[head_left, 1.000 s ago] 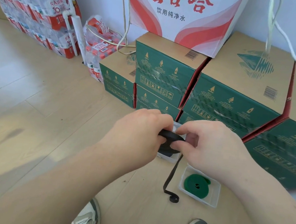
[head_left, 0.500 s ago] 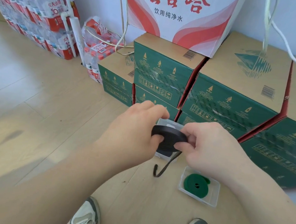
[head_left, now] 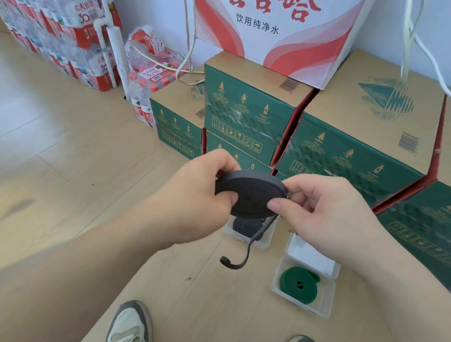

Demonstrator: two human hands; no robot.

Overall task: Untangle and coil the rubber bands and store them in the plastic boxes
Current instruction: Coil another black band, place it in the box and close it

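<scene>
So here we're holding the black band coil (head_left: 250, 191) up in the air between both hands, face tilted toward us, roughly above the boxes on the floor. Our left hand (head_left: 201, 193) grips its left edge, fingers curled over the top rim and the thumb pressed against the near face. Our right hand (head_left: 325, 210) pinches the right edge between thumb and index finger, with the other fingers loosely curled behind. The roll isn't fully wound: a loose tail (head_left: 248, 248) hangs down from the right side and curls up at its tip, not touching anything. Right below the coil sits a clear plastic box (head_left: 265, 242) with a second black coil (head_left: 243, 226) lying flat inside. Just to the right of it is the other plastic box (head_left: 329, 296), lid flipped open, holding a green coil (head_left: 298, 285). Both boxes rest on a brown cardboard sheet (head_left: 202, 297), and our sneakers (head_left: 130, 330) poke in at the bottom. Behind are stacked green cartons (head_left: 349, 158), a red-and-white carton (head_left: 273, 19) on top, and shrink-wrapped water bottle packs (head_left: 52, 19) off to the left on the wooden floor (head_left: 21, 144).
</scene>
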